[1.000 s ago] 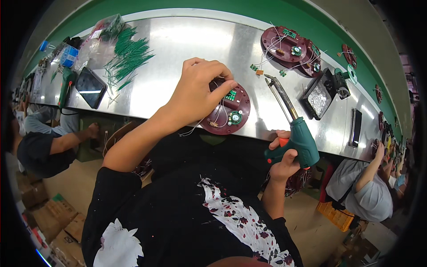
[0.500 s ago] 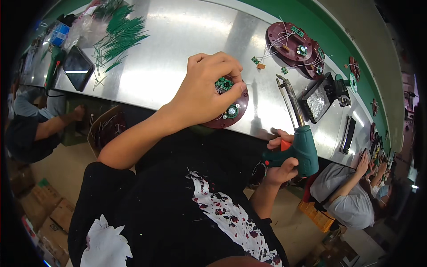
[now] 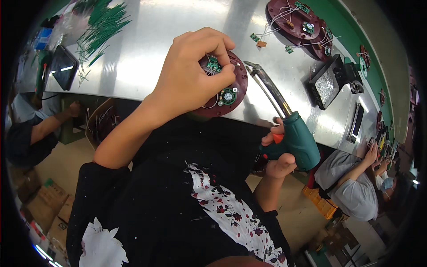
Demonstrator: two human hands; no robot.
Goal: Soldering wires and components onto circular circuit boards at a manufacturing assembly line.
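My left hand [image 3: 191, 73] lies over a round maroon disc [image 3: 239, 84] at the table's front edge. Its thumb and forefinger are pinched together above the disc; what is between them is too small to make out. Beside those fingers the disc carries a small green circuit board [image 3: 213, 65] and a round green-rimmed part [image 3: 227, 96], with thin white wires. In my right hand [image 3: 280, 165] is a green soldering gun [image 3: 300, 140] with a red trigger, gripped by its handle. Its dark tip points up and left, close to the disc's right edge and the left fingertips.
More maroon discs [image 3: 291, 20] with wires and boards lie at the back right. Nearby stand a black tray [image 3: 328, 84] of clear bits and a solder spool [image 3: 362, 67]. Green wires [image 3: 104, 29] and a dark phone-like slab [image 3: 63, 66] are left. Co-workers sit on both sides.
The soldering gun's tip has come left, from well right of the disc to beside its edge. My left hand keeps its pinch over the disc. The whole view has shifted slightly.
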